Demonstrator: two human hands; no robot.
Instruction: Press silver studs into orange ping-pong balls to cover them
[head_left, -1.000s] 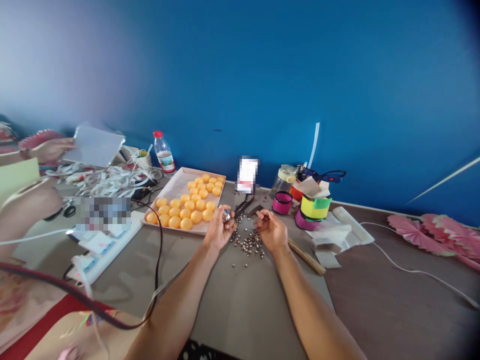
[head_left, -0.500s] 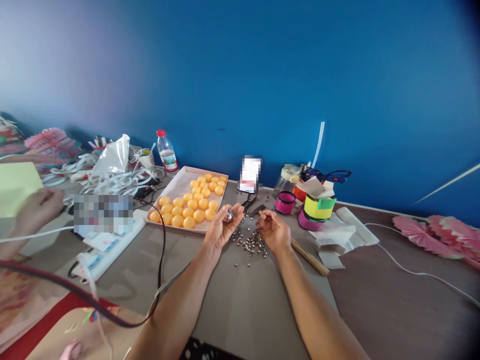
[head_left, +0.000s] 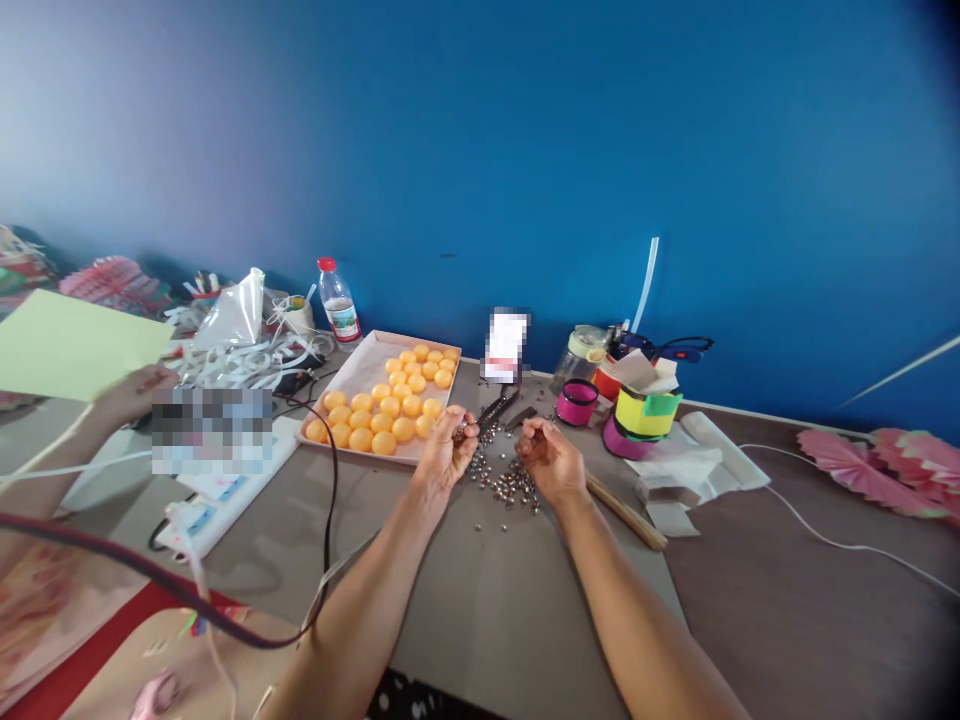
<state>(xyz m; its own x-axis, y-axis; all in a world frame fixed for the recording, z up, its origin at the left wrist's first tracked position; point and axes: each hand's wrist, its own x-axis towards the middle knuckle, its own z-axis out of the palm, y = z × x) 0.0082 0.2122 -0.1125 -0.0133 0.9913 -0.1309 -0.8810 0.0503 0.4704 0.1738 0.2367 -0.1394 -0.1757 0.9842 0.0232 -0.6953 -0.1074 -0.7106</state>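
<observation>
My left hand [head_left: 448, 447] is palm up with its fingers curled over small silvery metal pieces [head_left: 465, 432]; how many is hidden. To its right, my right hand [head_left: 553, 457] has thumb and fingertips pressed together; whatever is between them is too small to make out. Below and between both hands, a scattered pile of round silvery metal beads [head_left: 510, 482] lies on the grey mat [head_left: 517, 610]. A hammer with a wooden handle [head_left: 626, 512] passes behind my right hand. Left of my left hand sits a shallow white tray [head_left: 356, 365] with several yellow-orange balls [head_left: 383, 443].
A phone [head_left: 505, 345] with a blurred screen leans at the wall. A jar [head_left: 581, 355], a magenta ring [head_left: 577, 402] and a yellow-green band [head_left: 643, 414] stand right. At left, a power strip [head_left: 240, 495], a looping dark cable [head_left: 330, 500] and another person's hand [head_left: 139, 392] holding a pale green sheet [head_left: 79, 345].
My left hand's fingers have curled in over the metal pieces that lay in its open palm. My right hand keeps its pinch. The other person's sheet has moved right, into fuller view.
</observation>
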